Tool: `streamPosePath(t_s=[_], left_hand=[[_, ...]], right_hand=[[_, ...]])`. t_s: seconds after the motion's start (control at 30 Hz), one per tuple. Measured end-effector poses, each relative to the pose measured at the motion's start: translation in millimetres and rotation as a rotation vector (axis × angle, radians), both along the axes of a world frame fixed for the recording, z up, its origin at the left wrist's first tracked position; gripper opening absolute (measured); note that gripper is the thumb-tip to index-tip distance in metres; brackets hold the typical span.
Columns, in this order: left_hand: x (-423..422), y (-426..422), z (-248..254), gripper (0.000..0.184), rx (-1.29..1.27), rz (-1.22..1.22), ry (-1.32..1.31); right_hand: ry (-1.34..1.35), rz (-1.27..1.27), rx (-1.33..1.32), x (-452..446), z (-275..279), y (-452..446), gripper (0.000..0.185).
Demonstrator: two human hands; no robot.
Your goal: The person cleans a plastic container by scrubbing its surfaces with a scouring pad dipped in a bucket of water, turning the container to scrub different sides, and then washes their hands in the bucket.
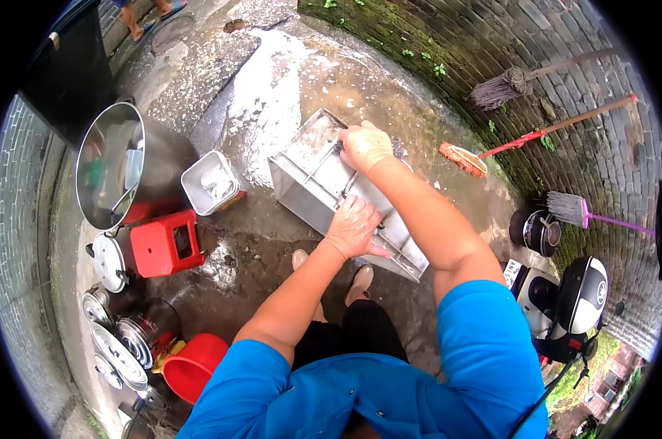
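A stainless steel box-shaped unit (291, 186) with thin bars or pipes along its face lies tilted on the wet ground before my feet. My left hand (354, 227) is on its middle, fingers curled over a metal bar and thumb stretched toward the lower end. Farther up, my right hand (365, 146) is closed at the unit's upper right edge. Something small and dark shows at its fingertips, too hidden to name.
To the left stand a big metal pot (163, 161), a white bucket (212, 183), a red stool (166, 244), lidded pots (110, 262) and a red basin (194, 366). A mop (503, 89), brushes (464, 158) and a scooter (565, 300) line the right. Someone's legs (132, 20) show top left.
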State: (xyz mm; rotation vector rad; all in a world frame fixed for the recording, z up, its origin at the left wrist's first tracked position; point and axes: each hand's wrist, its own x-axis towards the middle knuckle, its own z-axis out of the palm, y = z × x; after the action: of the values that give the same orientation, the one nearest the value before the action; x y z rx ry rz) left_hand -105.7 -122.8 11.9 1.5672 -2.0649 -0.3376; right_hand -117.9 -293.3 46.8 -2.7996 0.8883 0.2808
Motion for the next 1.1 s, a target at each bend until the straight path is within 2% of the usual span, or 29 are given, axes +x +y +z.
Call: streamPosePath(t_s=[0.07,0.13,0.2,0.23,0.27,0.33,0.37,0.4,0.47,0.5,0.53,0.6,0.63,0.73,0.77,0.8,0.9,1.0,1.07,1.1], left_hand=[[-2.5,5.3,-0.8,0.072,-0.02,-0.017,0.004],[-4.7,4.7,-1.4,0.072,0.045,0.009,-0.003],[-2.2,4.1,-1.4,0.072,0.014,0.003,-0.007],[-0.7,3.3,0.5,0.071,0.032,-0.017,-0.017],[1.7,0.5,2.5,0.07,0.046,-0.034,-0.03],[-0.9,-3.2,0.6,0.07,0.038,-0.023,-0.031],[-3.1,-3.0,-0.1,0.071,0.032,-0.001,-0.038],[-5.1,-4.9,-0.9,0.071,0.028,-0.02,-0.031],[-8.3,-9.8,-2.7,0.071,-0.07,0.024,0.018],[-7.5,-8.3,-1.8,0.071,0.027,0.019,-0.045],[-7.5,-9.4,2.1,0.072,0.072,0.014,-0.057],[-8.2,-10.8,3.0,0.072,0.083,0.015,-0.066],[-7.7,-11.6,3.0,0.072,0.08,-0.002,-0.076],[-6.3,-7.4,1.3,0.073,0.081,-0.008,-0.116],[-6.1,-11.5,0.6,0.073,0.029,0.0,-0.112],[-8.2,-12.2,0.7,0.074,-0.016,0.012,-0.102],[-7.3,-16.5,4.9,0.074,0.04,-0.007,-0.137],[-7.1,-12.2,1.2,0.074,0.033,-0.008,-0.123],[-7.5,-24.4,2.3,0.074,0.006,-0.003,-0.121],[-8.0,-28.8,2.5,0.074,0.02,-0.015,-0.117]], right_hand=[[-0.007,-0.111,-0.041,-2.4,-5.3,10.9,0.02],[-0.016,-0.086,0.002,-5.8,3.9,1.8,0.023],[0.239,0.023,0.373,-15.1,23.5,-5.6,0.026],[0.271,-0.004,0.392,-16.8,36.2,-10.4,0.029],[0.272,-0.018,0.385,-24.1,41.2,-13.6,0.029],[0.052,-0.068,0.327,-44.5,44.3,-9.4,0.026],[0.096,-0.061,0.333,-55.4,43.8,0.5,0.025],[0.184,-0.074,0.322,-68.7,34.3,17.4,0.024],[-0.013,-0.136,0.189,-101.7,5.2,41.1,0.025],[-0.031,-0.114,0.111,-112.2,-5.8,34.4,0.026],[-0.074,-0.241,0.063,-115.1,-9.4,26.1,0.025],[-0.025,-0.249,0.045,-114.0,-13.6,-10.9,0.021],[0.055,-0.196,0.11,-108.2,6.5,-14.6,0.019],[0.271,0.105,0.291,-107.3,26.5,37.9,0.02],[0.113,0.076,0.227,-118.7,21.5,49.6,0.02],[0.119,0.07,0.23,-125.3,20.2,43.2,0.02],[0.192,-0.172,0.019,-138.0,17.8,-9.8,0.02],[0.003,-0.253,0.102,-167.9,49.3,-16.4,0.019],[0.088,-0.235,0.207,-181.9,49.8,9.8,0.019],[0.137,-0.207,0.167,-186.0,36.6,27.5,0.019]])
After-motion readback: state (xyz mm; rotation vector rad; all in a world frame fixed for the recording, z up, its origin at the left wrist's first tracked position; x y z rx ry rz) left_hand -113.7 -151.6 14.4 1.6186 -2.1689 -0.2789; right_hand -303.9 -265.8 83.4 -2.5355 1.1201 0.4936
